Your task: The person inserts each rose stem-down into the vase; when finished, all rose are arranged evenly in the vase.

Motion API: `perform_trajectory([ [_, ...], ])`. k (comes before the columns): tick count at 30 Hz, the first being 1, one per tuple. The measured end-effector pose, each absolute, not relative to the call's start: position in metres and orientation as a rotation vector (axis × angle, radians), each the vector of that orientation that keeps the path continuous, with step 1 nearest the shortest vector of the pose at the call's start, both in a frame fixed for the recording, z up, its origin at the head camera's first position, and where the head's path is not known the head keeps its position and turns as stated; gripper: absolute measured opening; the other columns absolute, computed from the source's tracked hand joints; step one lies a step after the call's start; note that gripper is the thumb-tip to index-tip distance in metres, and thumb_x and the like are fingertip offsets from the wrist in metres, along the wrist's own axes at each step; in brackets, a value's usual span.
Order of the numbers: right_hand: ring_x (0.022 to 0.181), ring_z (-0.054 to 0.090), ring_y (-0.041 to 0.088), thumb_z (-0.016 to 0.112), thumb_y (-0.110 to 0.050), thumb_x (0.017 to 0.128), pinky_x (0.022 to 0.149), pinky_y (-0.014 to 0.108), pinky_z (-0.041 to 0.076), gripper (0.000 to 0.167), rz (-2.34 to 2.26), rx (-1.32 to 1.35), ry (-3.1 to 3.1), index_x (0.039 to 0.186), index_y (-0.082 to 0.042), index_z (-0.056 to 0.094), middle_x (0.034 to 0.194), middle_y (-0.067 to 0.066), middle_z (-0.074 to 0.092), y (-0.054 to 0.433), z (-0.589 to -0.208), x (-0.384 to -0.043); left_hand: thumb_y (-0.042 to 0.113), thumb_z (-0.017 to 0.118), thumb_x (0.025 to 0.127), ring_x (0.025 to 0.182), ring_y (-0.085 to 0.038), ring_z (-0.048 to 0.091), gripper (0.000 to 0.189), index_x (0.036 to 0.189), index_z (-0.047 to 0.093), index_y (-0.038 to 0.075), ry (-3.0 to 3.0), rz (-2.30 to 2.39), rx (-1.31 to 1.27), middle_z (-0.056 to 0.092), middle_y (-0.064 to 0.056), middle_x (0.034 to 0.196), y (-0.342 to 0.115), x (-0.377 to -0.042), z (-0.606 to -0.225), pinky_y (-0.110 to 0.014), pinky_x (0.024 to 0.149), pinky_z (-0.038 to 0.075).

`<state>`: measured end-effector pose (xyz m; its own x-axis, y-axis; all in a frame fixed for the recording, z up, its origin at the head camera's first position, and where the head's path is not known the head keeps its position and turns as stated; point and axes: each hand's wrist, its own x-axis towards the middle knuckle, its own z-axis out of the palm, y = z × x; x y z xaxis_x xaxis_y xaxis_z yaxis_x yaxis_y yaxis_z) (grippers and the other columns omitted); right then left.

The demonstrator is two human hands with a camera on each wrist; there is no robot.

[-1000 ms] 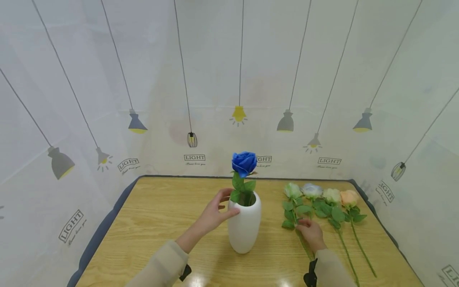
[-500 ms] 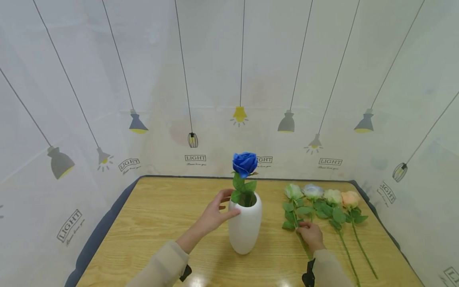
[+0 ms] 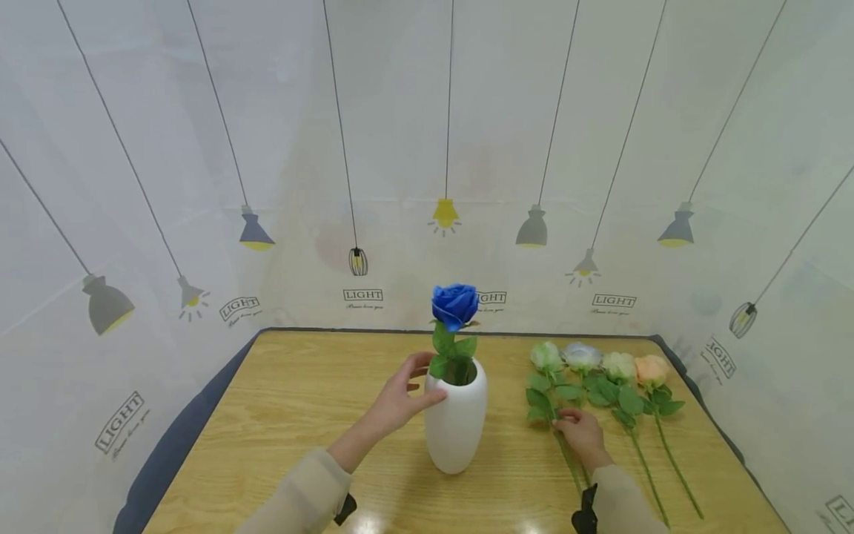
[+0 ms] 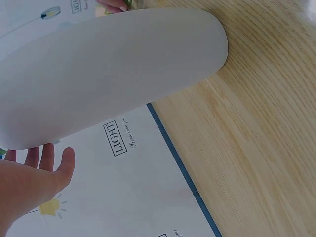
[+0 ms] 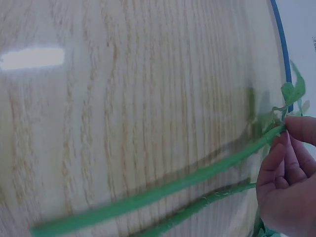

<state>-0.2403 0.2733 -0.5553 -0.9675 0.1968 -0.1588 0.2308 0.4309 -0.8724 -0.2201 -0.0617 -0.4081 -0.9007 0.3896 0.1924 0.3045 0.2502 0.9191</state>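
Observation:
A white vase (image 3: 455, 430) stands upright mid-table with one blue rose (image 3: 455, 305) in it. My left hand (image 3: 399, 399) grips the vase's upper left side, thumb on the front near the rim and fingers behind. In the left wrist view the fingertips (image 4: 47, 157) meet the vase wall. To the right, my right hand (image 3: 583, 436) pinches the stem (image 5: 163, 192) of a pale green rose (image 3: 547, 356) between thumb and forefinger, just below its leaves. A shadow on the wood runs apart from that stem. Another green stem (image 5: 197, 205) lies beneath the hand.
Beside the held rose lie a pale blue rose (image 3: 583, 355), a cream rose (image 3: 619, 366) and a peach rose (image 3: 651, 369), stems toward me. The wooden table (image 3: 300, 415) has a dark blue edge, with a lamp-printed cloth (image 3: 394, 148) behind and around it.
The pale green rose's stem and leaves have shifted slightly right with my right hand, and the stem below now shows more separately. My left hand and the vase hold still.

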Motion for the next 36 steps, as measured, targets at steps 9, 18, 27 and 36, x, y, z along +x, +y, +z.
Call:
perform_trajectory([
  [9, 0.097, 0.05, 0.034, 0.047, -0.007, 0.09, 0.077, 0.042, 0.043, 0.035, -1.756, 0.303, 2.523, 0.121, 0.009, 0.045, 0.113, 0.025, 0.05, 0.273, -0.539, -0.238, 0.029, 0.066, 0.079, 0.114, -0.024, 0.04, 0.06, 0.129, 0.038, 0.012, 2.44, 1.773, 0.667, 0.043, -0.004, 0.126, -0.062, -0.236, -0.432, -0.046, 0.089, 0.034],
  [18, 0.104, 0.047, 0.034, 0.05, -0.018, 0.091, 0.086, 0.044, 0.039, 0.045, -1.832, 0.21, 2.437, 0.127, 0.007, 0.039, 0.12, 0.025, 0.046, 0.275, -0.529, -0.237, 0.02, 0.065, 0.081, 0.114, -0.031, 0.039, 0.057, 0.128, 0.038, 0.003, 2.427, 1.77, 0.672, 0.043, -0.013, 0.126, -0.061, -0.221, -0.41, -0.05, 0.089, 0.033],
  [27, 0.11, 0.041, 0.036, 0.051, -0.022, 0.09, 0.089, 0.047, 0.035, 0.051, -1.809, 0.139, 2.422, 0.129, 0.007, 0.035, 0.125, 0.026, 0.041, 0.271, -0.51, -0.242, 0.017, 0.065, 0.081, 0.115, -0.031, 0.038, 0.056, 0.128, 0.037, 0.003, 2.414, 1.765, 0.65, 0.042, -0.013, 0.126, -0.061, -0.215, -0.402, -0.05, 0.09, 0.031],
  [36, 0.109, 0.043, 0.033, 0.052, -0.018, 0.09, 0.088, 0.041, 0.038, 0.053, -1.866, -0.025, 2.361, 0.131, 0.008, 0.031, 0.123, 0.026, 0.04, 0.265, -0.486, -0.241, 0.017, 0.065, 0.081, 0.115, -0.031, 0.038, 0.056, 0.128, 0.037, 0.002, 2.419, 1.765, 0.658, 0.042, -0.013, 0.126, -0.061, -0.215, -0.402, -0.051, 0.091, 0.031],
])
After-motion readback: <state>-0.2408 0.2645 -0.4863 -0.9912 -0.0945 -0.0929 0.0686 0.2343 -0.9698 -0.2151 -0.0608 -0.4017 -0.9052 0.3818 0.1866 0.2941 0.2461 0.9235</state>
